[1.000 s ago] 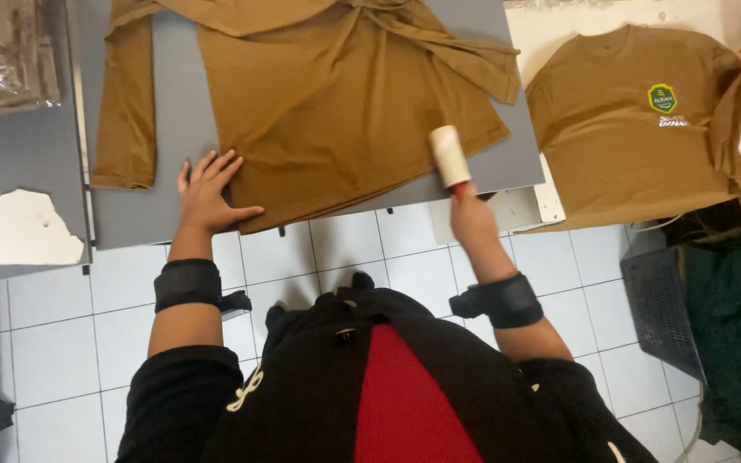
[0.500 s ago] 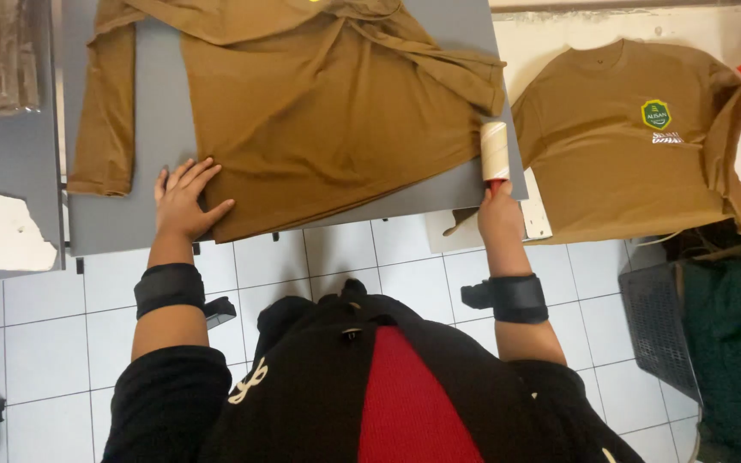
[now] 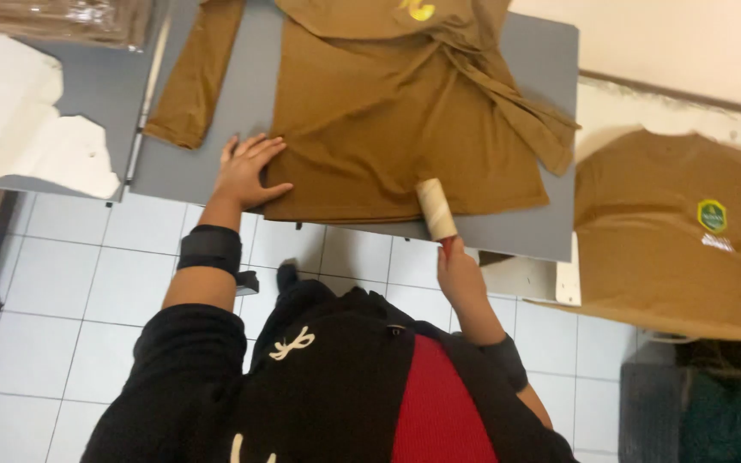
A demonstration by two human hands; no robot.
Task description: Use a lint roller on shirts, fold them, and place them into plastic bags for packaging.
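Roller (image 3: pixel 436 208) moved leftward over soft shirt (image 3: pixel 405 137).

Seen from above, the person's left hand (image 3: pixel 249 171) lies flat with fingers spread and thumb out to the side, forearm reaching straight forward, a dark band around the wrist. The right hand (image 3: pixel 460 276) is curled in a closed grip, arm bent and angled inward, a dark band on its wrist.
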